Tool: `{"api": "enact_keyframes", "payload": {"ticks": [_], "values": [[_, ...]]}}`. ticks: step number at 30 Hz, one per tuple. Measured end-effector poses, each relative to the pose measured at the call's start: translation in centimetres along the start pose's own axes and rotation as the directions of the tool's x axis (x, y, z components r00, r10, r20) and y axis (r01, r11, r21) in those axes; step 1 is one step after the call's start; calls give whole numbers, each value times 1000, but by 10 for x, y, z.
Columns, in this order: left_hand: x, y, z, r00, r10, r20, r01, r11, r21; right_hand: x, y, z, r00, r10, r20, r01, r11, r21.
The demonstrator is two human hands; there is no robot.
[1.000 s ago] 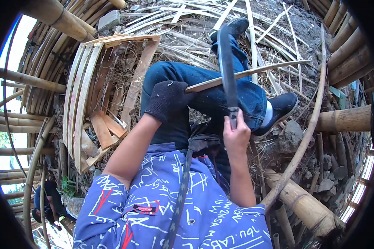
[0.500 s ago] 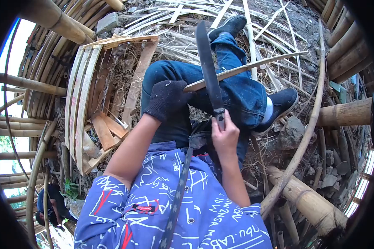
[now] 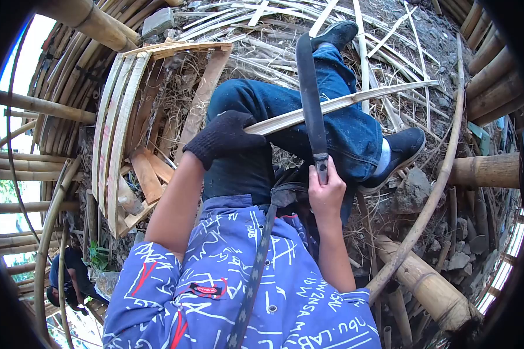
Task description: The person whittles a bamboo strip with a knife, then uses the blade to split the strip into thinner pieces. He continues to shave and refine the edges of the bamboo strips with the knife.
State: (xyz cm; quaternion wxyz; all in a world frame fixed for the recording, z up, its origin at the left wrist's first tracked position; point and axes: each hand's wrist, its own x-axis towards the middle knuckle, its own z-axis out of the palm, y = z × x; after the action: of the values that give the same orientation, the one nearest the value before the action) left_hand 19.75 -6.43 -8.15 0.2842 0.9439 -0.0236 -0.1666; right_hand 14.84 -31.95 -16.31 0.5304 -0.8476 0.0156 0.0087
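No real floor here, just bare dirt point(image 3: 431, 23) buried under dry grass, stones and a mess of split bamboo strips point(image 3: 262, 14) going every which way. Thick bamboo poles point(image 3: 87, 20) ring the whole spot like a half-built frame, with daylight coming in through the gaps on the left. A rack of curved bamboo slats point(image 3: 113, 134) lies on the ground beside the person's knee, with a few short flat offcuts point(image 3: 148, 180) piled at its near end. A long thin bent cane point(image 3: 442, 163) arcs down the right side, and a fat pole point(image 3: 431, 288) lies near its lower end. Someone else is crouched down at the bottom left point(image 3: 67, 282), mostly out of sight.

The person sits with jeans-covered legs point(image 3: 343, 125) crossed and dark shoes on. The left hand point(image 3: 221, 136), in a black knit glove, is clenched around the near end of a long pale bamboo strip point(image 3: 343, 103) that lies across the thighs and sticks out to the right. The bare right hand point(image 3: 326, 189) is wrapped tight around the handle of a big dark knife point(image 3: 310, 93), blade pointing away and crossing over the strip roughly in its middle.

The blue shirt point(image 3: 215, 291) is covered in white scribble-style print. I can make out "LAB" and a small red patch, but the rest is too warped to read properly.
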Motion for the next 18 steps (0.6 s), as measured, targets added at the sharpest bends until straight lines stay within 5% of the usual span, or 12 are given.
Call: {"api": "enact_keyframes", "payload": {"ticks": [4, 9, 18], "values": [[-14, 3, -4, 983, -162, 81, 172, 974, -149, -3, 5, 0, 990, -139, -31, 137, 989, -54], [-21, -7, 18, 966, -53, -254, 9, 985, -171, -7, -11, -1, 1000, -19, 17, 19, 1000, 9], [-13, -2, 19, 951, 14, -309, -87, 970, -225, 4, 2, -8, 981, -185, -59, 181, 982, -57]]}}
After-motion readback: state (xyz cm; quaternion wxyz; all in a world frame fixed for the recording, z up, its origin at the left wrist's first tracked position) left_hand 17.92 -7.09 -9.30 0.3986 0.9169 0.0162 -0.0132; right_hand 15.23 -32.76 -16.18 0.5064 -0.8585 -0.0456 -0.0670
